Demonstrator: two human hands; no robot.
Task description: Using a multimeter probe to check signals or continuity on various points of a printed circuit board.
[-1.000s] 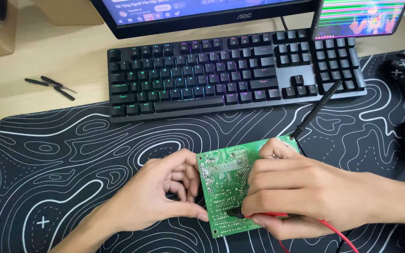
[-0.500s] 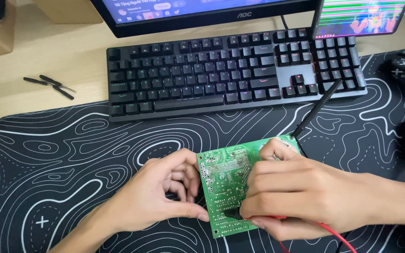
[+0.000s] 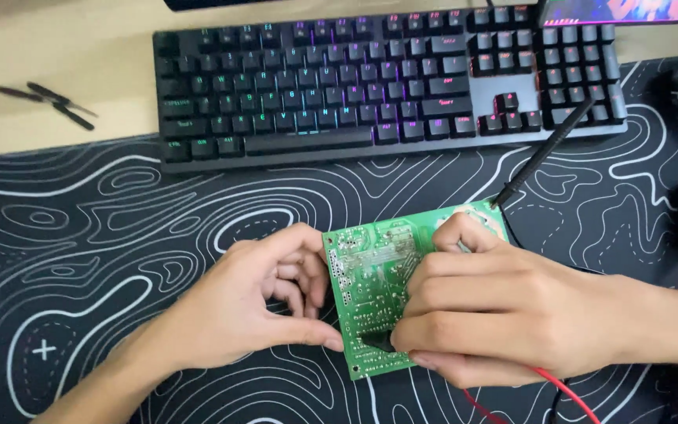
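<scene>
Your left hand grips the green circuit board; your right hand pinches a probe onto it. The black probe lies at 1 o'clock, the keyboard at 12.

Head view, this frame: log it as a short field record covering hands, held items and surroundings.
Left hand: left hand grips the left edge of the green circuit board
Right hand: right hand presses a dark probe tip to the board; red lead trails from it
Second probe: black probe lies at the board's top right corner
Surface: black patterned desk mat
Behind: backlit keyboard
Far left: black tools on the desk
</scene>
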